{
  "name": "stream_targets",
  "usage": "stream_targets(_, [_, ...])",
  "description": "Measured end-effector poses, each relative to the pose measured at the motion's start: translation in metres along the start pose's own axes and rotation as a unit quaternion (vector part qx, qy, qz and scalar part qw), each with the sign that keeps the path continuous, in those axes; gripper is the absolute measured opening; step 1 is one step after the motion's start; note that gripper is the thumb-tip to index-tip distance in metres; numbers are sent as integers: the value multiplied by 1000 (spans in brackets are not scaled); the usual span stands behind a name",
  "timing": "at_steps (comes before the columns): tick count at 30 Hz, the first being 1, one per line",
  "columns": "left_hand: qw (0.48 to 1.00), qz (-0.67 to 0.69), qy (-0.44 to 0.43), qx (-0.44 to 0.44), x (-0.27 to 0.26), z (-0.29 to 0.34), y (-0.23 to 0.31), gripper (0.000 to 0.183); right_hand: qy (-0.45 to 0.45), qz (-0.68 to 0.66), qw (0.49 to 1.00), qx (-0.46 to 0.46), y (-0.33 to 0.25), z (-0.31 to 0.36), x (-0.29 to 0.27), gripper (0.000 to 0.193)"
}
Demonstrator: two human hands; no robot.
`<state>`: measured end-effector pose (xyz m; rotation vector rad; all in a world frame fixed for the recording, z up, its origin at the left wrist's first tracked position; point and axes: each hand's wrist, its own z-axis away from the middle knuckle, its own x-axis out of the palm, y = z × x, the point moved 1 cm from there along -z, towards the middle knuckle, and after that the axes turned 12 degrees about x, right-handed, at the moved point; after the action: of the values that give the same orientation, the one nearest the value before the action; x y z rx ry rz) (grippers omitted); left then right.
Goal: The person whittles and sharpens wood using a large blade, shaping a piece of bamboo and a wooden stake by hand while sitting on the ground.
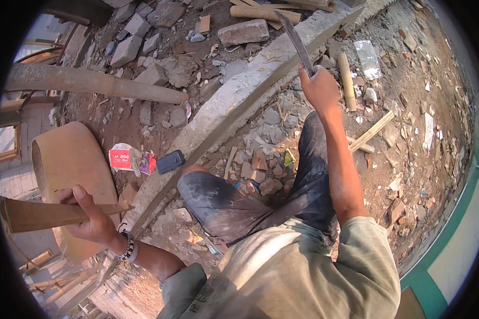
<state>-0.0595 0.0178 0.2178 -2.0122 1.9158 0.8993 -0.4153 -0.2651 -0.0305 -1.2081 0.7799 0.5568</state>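
Observation:
My left hand (95,222), with a beaded bracelet and a band at the wrist, is closed around a split bamboo piece (34,216). The piece lies roughly level at the left, and one end runs out past my fingers toward the concrete beam (210,118). Raised at the upper right, my right hand (321,89) grips a machete (295,38). Its long, dark blade slants up and left over the beam, well apart from the bamboo. The fist hides the machete's handle.
Left of the beam are a large curved tan container (72,146), torn red packaging (123,157), a dark rectangular case (170,161) and a thick bamboo pole (98,85). Brick blocks (244,33) lie at the top. A bamboo length (347,82) and a split stick (372,132) rest on rubble at the right.

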Motion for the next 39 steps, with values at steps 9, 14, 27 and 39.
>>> stream_targets(9, [913,-16,-407,34,68,122,-61,68,-7,27,998,-56,24,-65,30,42])
stream_targets(14, [903,34,-427,32,100,149,-68,81,-59,37,996,-54,50,-75,20,51])
stream_targets(27, [864,0,-502,21,116,157,-91,74,70,44,843,531,357,-20,10,99])
stream_targets(39, [917,106,-383,38,117,80,-25,70,154,-142,898,386,433,51,17,31])
